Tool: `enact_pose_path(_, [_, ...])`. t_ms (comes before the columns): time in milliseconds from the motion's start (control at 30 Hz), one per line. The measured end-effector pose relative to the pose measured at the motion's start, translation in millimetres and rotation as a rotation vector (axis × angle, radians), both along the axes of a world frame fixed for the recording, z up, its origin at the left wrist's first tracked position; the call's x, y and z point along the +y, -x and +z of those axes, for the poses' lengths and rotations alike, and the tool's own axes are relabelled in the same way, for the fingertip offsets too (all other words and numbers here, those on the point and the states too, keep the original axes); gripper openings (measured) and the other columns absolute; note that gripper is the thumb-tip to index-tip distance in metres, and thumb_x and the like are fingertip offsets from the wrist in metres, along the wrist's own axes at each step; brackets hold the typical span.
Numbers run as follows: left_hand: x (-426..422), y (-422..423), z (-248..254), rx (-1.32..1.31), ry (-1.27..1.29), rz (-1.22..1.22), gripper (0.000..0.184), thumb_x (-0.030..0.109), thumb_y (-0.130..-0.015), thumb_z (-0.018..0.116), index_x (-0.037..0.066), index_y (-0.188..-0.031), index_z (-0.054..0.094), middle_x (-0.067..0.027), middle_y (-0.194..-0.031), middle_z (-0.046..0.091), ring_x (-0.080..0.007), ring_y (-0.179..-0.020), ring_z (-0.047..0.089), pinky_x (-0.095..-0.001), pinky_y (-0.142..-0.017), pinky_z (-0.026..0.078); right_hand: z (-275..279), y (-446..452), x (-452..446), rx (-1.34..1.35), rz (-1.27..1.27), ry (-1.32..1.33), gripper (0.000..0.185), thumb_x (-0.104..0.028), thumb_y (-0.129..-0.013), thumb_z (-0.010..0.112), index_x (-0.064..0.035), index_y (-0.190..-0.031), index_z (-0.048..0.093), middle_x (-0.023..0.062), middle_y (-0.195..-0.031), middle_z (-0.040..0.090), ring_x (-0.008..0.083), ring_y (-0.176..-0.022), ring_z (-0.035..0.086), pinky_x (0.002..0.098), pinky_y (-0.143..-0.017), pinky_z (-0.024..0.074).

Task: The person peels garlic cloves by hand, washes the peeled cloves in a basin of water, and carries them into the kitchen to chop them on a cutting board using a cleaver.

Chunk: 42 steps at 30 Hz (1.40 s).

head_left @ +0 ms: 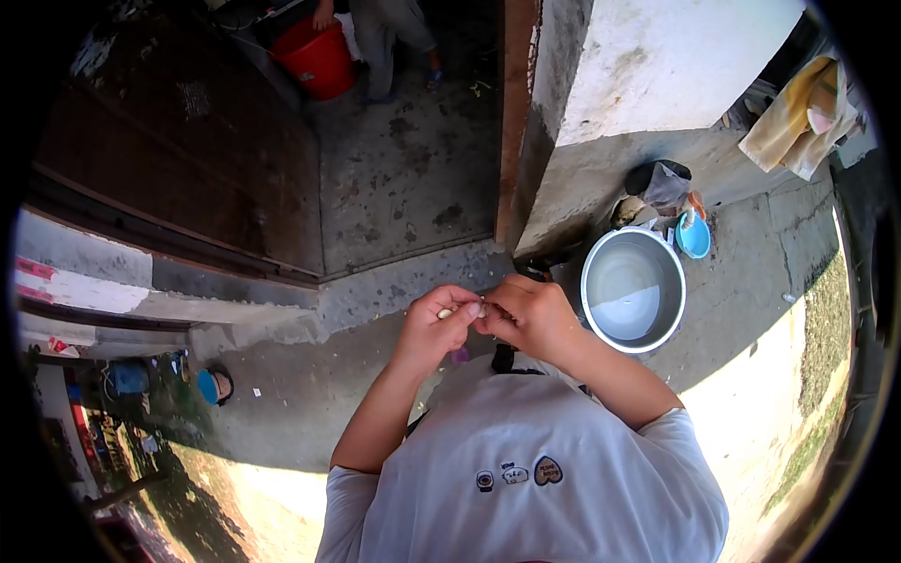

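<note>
Pale piece (444, 314) gripped in left hand (428, 328); right hand (531, 314) pinched closed, contents unclear; at six o'clock, unreadable heart label (548, 471).

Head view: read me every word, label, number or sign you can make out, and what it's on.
No text reads clearly.
Heart-shaped patch on the white shirt: lettering, too small to read.
Red marks at far left: too blurred to tell whether they're writing.

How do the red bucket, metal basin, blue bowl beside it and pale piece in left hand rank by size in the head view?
1. Metal basin
2. Red bucket
3. Blue bowl
4. Pale piece, though nearer the camera
</note>
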State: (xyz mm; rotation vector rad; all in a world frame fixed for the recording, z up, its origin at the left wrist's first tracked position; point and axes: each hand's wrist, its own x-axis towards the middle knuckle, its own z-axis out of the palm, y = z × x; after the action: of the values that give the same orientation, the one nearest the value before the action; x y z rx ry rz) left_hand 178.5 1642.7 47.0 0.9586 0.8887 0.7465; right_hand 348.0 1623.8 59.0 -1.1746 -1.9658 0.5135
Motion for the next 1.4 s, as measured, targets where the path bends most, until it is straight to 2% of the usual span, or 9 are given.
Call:
enact_pose_path(200, [1, 3, 6, -0.074, 0.135, -0.133, 0.013, 0.005, -0.085, 0.049, 0.000, -0.096, 0.051, -0.0113, -0.070, 0.056, -0.0024, -0.043, 0.032, -0.0171, -0.037, 0.025, 1, -16, 7, 0.064, -0.172, 0.044, 0.011, -0.012, -0.067, 0.063, -0.0037, -0.070, 0.057, 0.0097, -0.066, 0.057, 0.0267, -0.055, 0.057, 0.0338, -0.048, 0.0461])
enact_pose_path(267, [0, 3, 4, -0.196, 0.159, -0.091, 0.012, 0.006, -0.086, 0.047, 0.002, -0.097, 0.050, -0.0102, -0.071, 0.055, -0.0022, -0.043, 0.031, -0.0166, -0.037, 0.025, 2, -23, 6, -0.217, -0.129, 0.224, 0.007, -0.009, -0.068, 0.060, -0.0029, -0.071, 0.057, 0.0102, -0.065, 0.056, 0.0268, -0.055, 0.057, 0.0337, -0.047, 0.0451])
enact_pose_path(300, [-1, 3, 4, -0.196, 0.158, -0.090, 0.012, 0.006, -0.086, 0.047, 0.002, -0.097, 0.050, -0.0102, -0.071, 0.055, -0.0022, -0.043, 0.031, -0.0166, -0.037, 0.025, 5, -21, 4, -0.217, -0.128, 0.223, 0.007, -0.009, -0.068, 0.060, -0.0029, -0.071, 0.057, 0.0102, -0.065, 0.056, 0.0268, -0.055, 0.057, 0.0337, -0.047, 0.0451])
enact_pose_path(367, [-1, 2, 2, -0.259, 0.164, -0.031, 0.010, 0.008, -0.087, 0.048, 0.004, -0.096, 0.048, -0.0084, -0.072, 0.054, -0.0021, -0.044, 0.031, -0.0163, -0.039, 0.024, 11, -14, -3, 0.178, -0.056, 0.415, 0.006, -0.006, -0.072, 0.060, -0.0004, -0.075, 0.059, 0.0085, -0.062, 0.054, 0.0196, -0.052, 0.055, 0.0283, -0.046, 0.0422])
enact_pose_path(400, [0, 2, 3, -0.259, 0.163, -0.032, 0.010, 0.008, -0.087, 0.048, 0.004, -0.096, 0.048, -0.0084, -0.072, 0.054, -0.0021, -0.044, 0.031, -0.0163, -0.039, 0.024, 9, -12, -4, 0.179, -0.057, 0.414, 0.006, -0.006, -0.072, 0.060, -0.0004, -0.075, 0.059, 0.0085, -0.062, 0.054, 0.0196, -0.052, 0.055, 0.0283, -0.046, 0.0422])
enact_pose_path(467, [-1, 0, 3, -0.293, 0.159, -0.003, 0.007, 0.008, -0.087, 0.048, 0.004, -0.092, 0.047, -0.0080, -0.070, 0.053, -0.0021, -0.045, 0.031, -0.0162, -0.039, 0.024, 5, -9, -5, 0.275, -0.003, 0.219, 0.011, -0.006, -0.071, 0.061, -0.0024, -0.082, 0.062, 0.0080, -0.063, 0.055, 0.0179, -0.053, 0.054, 0.0280, -0.048, 0.0421])
enact_pose_path(667, [-3, -5, -4, -0.276, 0.109, 0.023, 0.005, 0.006, -0.086, 0.046, 0.006, -0.091, 0.047, -0.0095, -0.070, 0.055, -0.0026, -0.043, 0.033, -0.0163, -0.037, 0.024, 3, -9, -4, 0.180, 0.026, 0.118, 0.018, -0.004, -0.067, 0.062, -0.0044, -0.085, 0.063, 0.0082, -0.064, 0.057, 0.0184, -0.055, 0.056, 0.0276, -0.050, 0.0441])
enact_pose_path(1100, [-4, 0, 1, -0.284, 0.130, 0.043, 0.006, 0.008, -0.086, 0.048, 0.005, -0.091, 0.049, -0.0095, -0.071, 0.055, -0.0026, -0.044, 0.033, -0.0170, -0.038, 0.024, 11, -2, -5, 0.235, 0.026, 0.186, 0.011, -0.005, -0.066, 0.060, -0.0038, -0.077, 0.061, 0.0081, -0.067, 0.058, 0.0232, -0.055, 0.057, 0.0293, -0.050, 0.0469])
enact_pose_path(1400, [-9, -3, 3, -0.106, 0.009, 0.121, 0.008, 0.005, -0.084, 0.052, 0.003, -0.091, 0.050, -0.0024, -0.068, 0.052, -0.0020, -0.045, 0.033, -0.0174, -0.039, 0.025, 1, 8, -4, -0.051, -0.089, -0.136, 0.013, -0.004, -0.062, 0.064, -0.0054, -0.074, 0.058, 0.0051, -0.062, 0.054, 0.0201, -0.051, 0.055, 0.0281, -0.044, 0.0444])
